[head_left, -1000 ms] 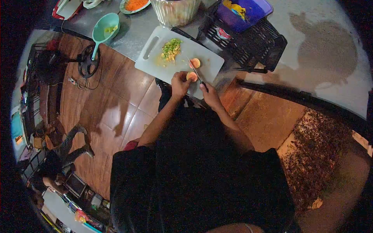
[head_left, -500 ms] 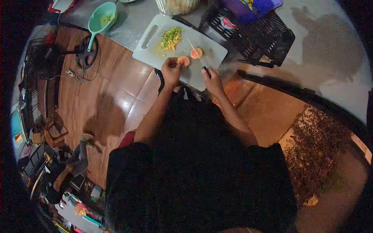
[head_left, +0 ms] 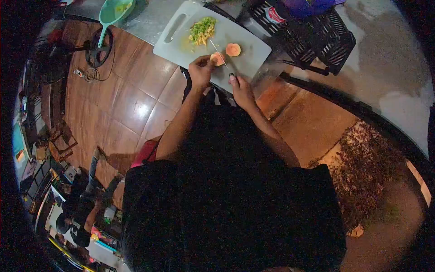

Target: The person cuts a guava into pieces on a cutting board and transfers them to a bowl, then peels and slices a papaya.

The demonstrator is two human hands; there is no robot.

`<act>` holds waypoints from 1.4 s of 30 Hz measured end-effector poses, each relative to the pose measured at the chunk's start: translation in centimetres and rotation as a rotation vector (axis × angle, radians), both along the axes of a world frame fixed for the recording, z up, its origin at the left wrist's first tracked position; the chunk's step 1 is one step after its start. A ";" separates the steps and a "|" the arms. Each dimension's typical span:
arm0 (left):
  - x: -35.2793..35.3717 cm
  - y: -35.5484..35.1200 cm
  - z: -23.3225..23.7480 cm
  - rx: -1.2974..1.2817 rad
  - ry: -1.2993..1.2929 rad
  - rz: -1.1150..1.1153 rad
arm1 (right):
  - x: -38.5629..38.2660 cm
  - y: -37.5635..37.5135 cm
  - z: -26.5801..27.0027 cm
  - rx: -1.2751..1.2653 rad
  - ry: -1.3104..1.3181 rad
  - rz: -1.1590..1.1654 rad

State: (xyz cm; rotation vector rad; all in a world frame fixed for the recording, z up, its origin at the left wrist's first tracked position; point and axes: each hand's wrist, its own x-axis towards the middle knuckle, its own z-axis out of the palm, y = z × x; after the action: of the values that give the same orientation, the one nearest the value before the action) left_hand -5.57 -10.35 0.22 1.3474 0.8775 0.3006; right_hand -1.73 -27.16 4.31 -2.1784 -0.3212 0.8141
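My left hand has its fingers closed on a fruit half with pink-orange flesh, near the front edge of a white cutting board. In my right hand is a knife with a black handle, its thin blade lying across that half in this view. Just right of the blade, a second fruit half rests cut face up on the board. Toward the board's back left sits a heap of chopped green and yellow pieces.
A green long-handled strainer with pale green pieces stands at the back left. Behind the board on the right are a black plastic crate and something purple. Far lower left, a person is beside a cluttered table.
The knife has moved left, from over the free fruit half to across the half in my left hand. My view has shifted slightly. The person in the background has changed posture.
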 end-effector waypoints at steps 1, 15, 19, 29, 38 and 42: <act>0.2 0.0 -0.1 -0.022 -0.022 0.034 | -0.1 0.2 0.0 -0.003 -0.011 -0.011; 0.1 0.1 0.7 0.022 -0.031 0.044 | -0.6 0.2 -1.7 -0.001 -0.051 0.050; 0.1 0.3 -0.3 -0.022 -0.023 0.060 | -1.1 0.6 -2.8 -0.037 -0.136 0.046; 0.0 0.2 0.0 -0.041 -0.030 0.043 | -1.6 0.5 -2.0 -0.063 -0.152 0.070; 0.5 0.4 2.4 0.069 0.106 0.025 | -1.0 0.9 -1.2 -0.117 -0.054 0.037; 0.2 0.4 0.8 0.063 0.088 0.039 | -1.2 0.8 -1.6 -0.076 -0.060 0.040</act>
State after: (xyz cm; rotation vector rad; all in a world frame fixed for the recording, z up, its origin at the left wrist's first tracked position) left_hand -5.41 -9.98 1.04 1.4121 0.9756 0.3029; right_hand -2.90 -26.40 2.71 -2.2777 -0.3700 0.7950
